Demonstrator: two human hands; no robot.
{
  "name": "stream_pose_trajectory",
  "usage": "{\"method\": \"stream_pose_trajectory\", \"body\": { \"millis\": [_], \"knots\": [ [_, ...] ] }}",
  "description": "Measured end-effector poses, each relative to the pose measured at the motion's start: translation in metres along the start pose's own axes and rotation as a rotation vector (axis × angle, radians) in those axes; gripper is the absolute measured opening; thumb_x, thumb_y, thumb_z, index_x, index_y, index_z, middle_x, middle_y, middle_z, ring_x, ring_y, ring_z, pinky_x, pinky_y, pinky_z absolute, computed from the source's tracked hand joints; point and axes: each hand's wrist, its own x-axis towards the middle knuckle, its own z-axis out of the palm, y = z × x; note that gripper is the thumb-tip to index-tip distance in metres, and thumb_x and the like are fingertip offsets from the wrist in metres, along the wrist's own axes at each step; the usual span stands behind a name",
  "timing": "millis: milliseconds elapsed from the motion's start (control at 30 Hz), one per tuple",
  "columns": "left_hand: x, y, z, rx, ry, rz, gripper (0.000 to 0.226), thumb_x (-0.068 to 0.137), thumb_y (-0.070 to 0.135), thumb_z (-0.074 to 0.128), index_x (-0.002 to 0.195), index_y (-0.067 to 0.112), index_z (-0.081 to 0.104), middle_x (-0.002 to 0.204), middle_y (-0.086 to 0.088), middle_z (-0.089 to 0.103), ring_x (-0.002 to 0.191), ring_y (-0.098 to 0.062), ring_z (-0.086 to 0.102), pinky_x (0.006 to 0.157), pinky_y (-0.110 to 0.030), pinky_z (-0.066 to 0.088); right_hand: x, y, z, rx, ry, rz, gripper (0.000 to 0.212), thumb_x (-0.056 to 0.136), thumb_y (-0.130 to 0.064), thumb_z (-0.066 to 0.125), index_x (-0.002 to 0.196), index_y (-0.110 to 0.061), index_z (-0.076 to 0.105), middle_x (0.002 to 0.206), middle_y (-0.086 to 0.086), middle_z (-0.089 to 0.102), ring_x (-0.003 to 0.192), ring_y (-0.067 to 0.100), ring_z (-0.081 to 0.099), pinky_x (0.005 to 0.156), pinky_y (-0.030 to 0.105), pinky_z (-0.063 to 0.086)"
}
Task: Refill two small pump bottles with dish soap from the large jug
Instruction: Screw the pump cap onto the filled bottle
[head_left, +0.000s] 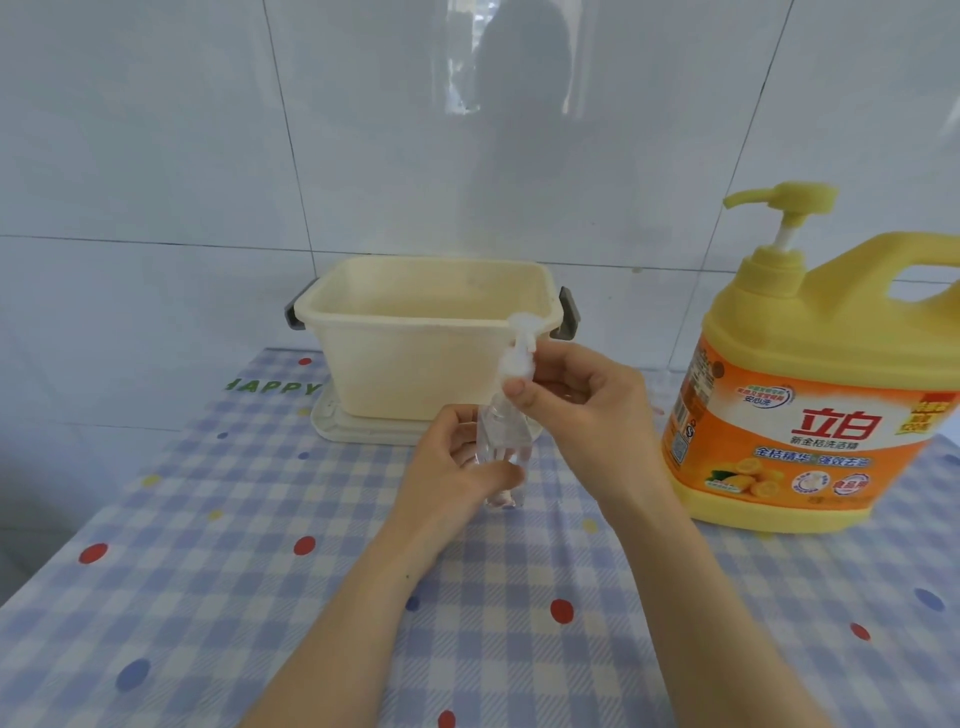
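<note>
Blue checked tablecloth (208, 597) with coloured dots; green lettering "HAPPY" (275, 387) at about 10 o'clock from frame centre. Cream plastic tub (405, 364) at 12 o'clock of the hands, standing on a pale lid (332, 423), a grey handle clip (291, 312) at each end, backed by the white tiled wall (156, 156). Left hand (447, 467) comes in from 7 o'clock, fingers and thumb curled round the body of a small clear pump bottle (506, 441). It holds the bottle upright near frame centre, before the tub's right corner. Bottle base on or just above the cloth: cannot tell which. White pump top (519, 353) at the bottle's 12 o'clock, overlapping the tub rim in view. Right hand (587, 410) enters from 5 o'clock, thumb and forefinger pinching the pump collar, other fingers loosely folded. Pump seated or lifted off the neck: blurred, cannot tell. Large yellow jug (810, 415), orange label, at 3 o'clock of the bottle, well apart from both hands, upright on the cloth. Its yellow pump (784, 208) is on top, spout pointing to 9 o'clock.
</note>
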Motion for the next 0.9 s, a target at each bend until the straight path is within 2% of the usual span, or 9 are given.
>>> {"method": "stream_pose_trajectory", "body": {
  "millis": [100, 233, 300, 433, 567, 767, 900],
  "knots": [
    [0.0003, 0.0002, -0.0003, 0.008, 0.007, 0.004, 0.04, 0.073, 0.0, 0.078, 0.103, 0.022, 0.06, 0.104, -0.003, 0.073, 0.099, -0.016, 0.069, 0.08, -0.028, 0.056, -0.0035, 0.005, 0.0006, -0.065, -0.036, 0.026, 0.033, 0.079, -0.013, 0.076, 0.111, -0.017, 0.07, 0.096, -0.005, 0.074, 0.091, 0.009, 0.069, 0.084, 0.032, 0.057],
    [0.0007, -0.0006, -0.0006, 0.008, 0.002, 0.004, 0.046, 0.062, 0.015, 0.078, 0.103, 0.025, 0.061, 0.102, 0.001, 0.074, 0.099, -0.013, 0.069, 0.092, -0.037, 0.054, -0.0035, 0.0074, 0.0017, -0.125, -0.028, 0.032, 0.03, 0.078, -0.017, 0.077, 0.102, -0.033, 0.069, 0.093, -0.012, 0.074, 0.093, 0.006, 0.068, 0.09, 0.037, 0.054],
    [0.0009, -0.001, -0.0004, 0.008, 0.004, 0.005, 0.046, 0.06, 0.018, 0.077, 0.102, 0.026, 0.061, 0.101, 0.003, 0.074, 0.1, -0.013, 0.069, 0.094, -0.039, 0.054, -0.0039, 0.0078, 0.0022, -0.147, -0.033, 0.027, 0.031, 0.077, -0.016, 0.077, 0.101, -0.034, 0.068, 0.092, -0.014, 0.073, 0.092, 0.004, 0.067, 0.09, 0.037, 0.053],
    [0.0004, 0.0002, -0.0002, 0.016, 0.009, 0.008, 0.045, 0.059, 0.018, 0.076, 0.101, 0.026, 0.061, 0.098, 0.004, 0.074, 0.097, -0.012, 0.07, 0.093, -0.04, 0.054, -0.0047, 0.0082, 0.0007, -0.169, -0.022, 0.03, 0.03, 0.077, -0.018, 0.078, 0.101, -0.032, 0.068, 0.091, -0.017, 0.072, 0.091, -0.002, 0.065, 0.091, 0.028, 0.052],
    [-0.0003, 0.0013, 0.0001, 0.032, 0.006, 0.009, 0.045, 0.06, 0.018, 0.077, 0.102, 0.027, 0.062, 0.098, 0.005, 0.074, 0.097, -0.012, 0.07, 0.098, -0.043, 0.052, -0.0055, 0.0083, -0.0006, -0.202, -0.027, 0.019, 0.03, 0.077, -0.02, 0.078, 0.103, -0.03, 0.069, 0.091, -0.018, 0.071, 0.092, -0.006, 0.063, 0.089, 0.017, 0.048],
    [0.0, 0.0005, 0.0, 0.04, 0.009, 0.015, 0.046, 0.059, 0.02, 0.078, 0.102, 0.027, 0.062, 0.099, 0.005, 0.074, 0.099, -0.012, 0.069, 0.099, -0.044, 0.052, -0.0049, 0.0093, -0.0021, -0.183, -0.028, 0.016, 0.026, 0.076, -0.018, 0.079, 0.095, -0.033, 0.069, 0.09, -0.02, 0.071, 0.091, -0.008, 0.063, 0.086, 0.015, 0.048],
    [-0.0001, 0.0001, 0.0, 0.027, 0.012, 0.02, 0.046, 0.059, 0.018, 0.077, 0.102, 0.026, 0.062, 0.099, 0.003, 0.074, 0.097, -0.013, 0.07, 0.097, -0.044, 0.053, -0.0043, 0.011, -0.0025, -0.15, -0.006, 0.029, 0.026, 0.075, -0.018, 0.079, 0.097, -0.027, 0.07, 0.092, -0.015, 0.072, 0.093, -0.004, 0.064, 0.082, 0.015, 0.05]
  ]
}}
